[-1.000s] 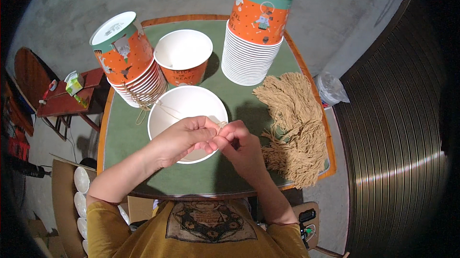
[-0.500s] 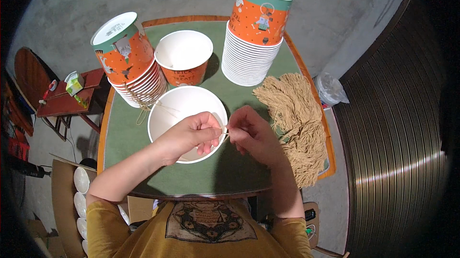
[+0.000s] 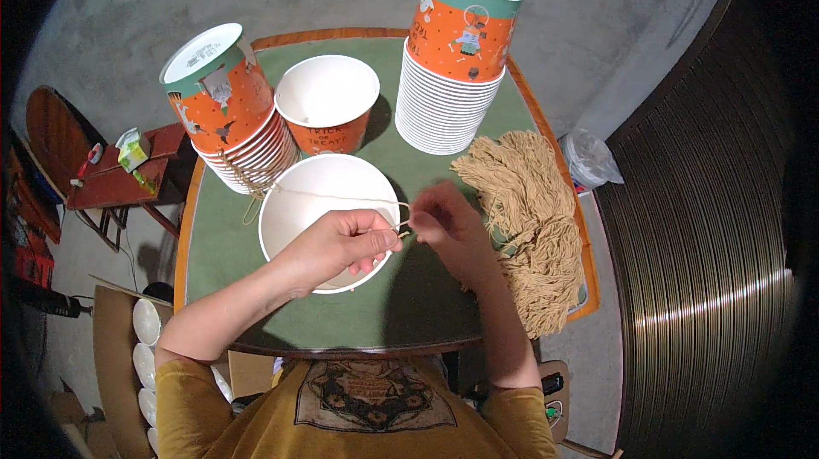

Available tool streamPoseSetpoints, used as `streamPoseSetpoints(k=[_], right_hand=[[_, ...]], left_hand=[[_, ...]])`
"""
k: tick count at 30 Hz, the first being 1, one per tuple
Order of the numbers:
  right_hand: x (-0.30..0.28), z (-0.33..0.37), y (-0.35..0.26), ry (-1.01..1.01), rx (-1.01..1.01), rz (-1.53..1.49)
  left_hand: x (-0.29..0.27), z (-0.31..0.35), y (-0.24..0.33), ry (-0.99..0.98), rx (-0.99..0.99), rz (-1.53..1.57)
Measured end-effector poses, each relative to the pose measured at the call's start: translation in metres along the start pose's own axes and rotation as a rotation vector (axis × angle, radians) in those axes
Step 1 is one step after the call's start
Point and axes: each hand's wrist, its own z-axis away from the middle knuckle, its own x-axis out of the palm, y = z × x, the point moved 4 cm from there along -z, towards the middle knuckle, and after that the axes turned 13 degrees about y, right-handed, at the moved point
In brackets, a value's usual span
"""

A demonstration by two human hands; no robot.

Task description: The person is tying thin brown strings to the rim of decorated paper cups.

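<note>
A white-lined paper bucket (image 3: 287,222) stands in front of me, its open mouth facing up. Above its right side, my left hand (image 3: 345,246) pinches a tan string (image 3: 350,196) between thumb and fingertips, a short end poking out. From the bucket's left rim the string stretches across the mouth and bends round beside my right hand (image 3: 450,229). That hand's fingers are curled in at the string's bend, slightly blurred. More tan string (image 3: 243,176) hangs in a tangle beside the bucket's left edge.
Upside-down orange bucket stacks stand at the left (image 3: 223,96) and far right (image 3: 461,49), with an upright orange bucket (image 3: 328,122) between. Tan string bundles (image 3: 529,220) lie along the green tabletop's (image 3: 341,327) right edge. A carton of white buckets (image 3: 119,331) sits below left.
My right hand has moved slightly right, away from my left fingertips. The string now runs taut across the bucket mouth and bends near my right fingers. The bucket has shifted slightly left.
</note>
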Motion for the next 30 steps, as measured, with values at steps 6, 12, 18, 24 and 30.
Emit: streamPoseSetpoints(k=[6,12,18,24,30], right_hand=[[-0.002,0.019,-0.01,0.057,-0.344,0.152],[0.008,0.031,-0.018,0.129,-0.415,0.23],[0.025,0.044,-0.027,0.185,-0.597,0.366],[0.011,0.043,-0.017,0.172,-0.427,0.307],[0.008,0.041,-0.006,0.204,-0.201,0.173]], left_hand=[[0.004,-0.002,0.001,-0.024,0.008,-0.039],[0.001,-0.004,0.001,-0.032,-0.029,0.013],[0.003,-0.004,0.004,-0.083,-0.151,0.272],[0.0,0.0,0.0,-0.051,-0.048,0.193],[0.003,0.007,0.009,0.061,0.246,-0.179]])
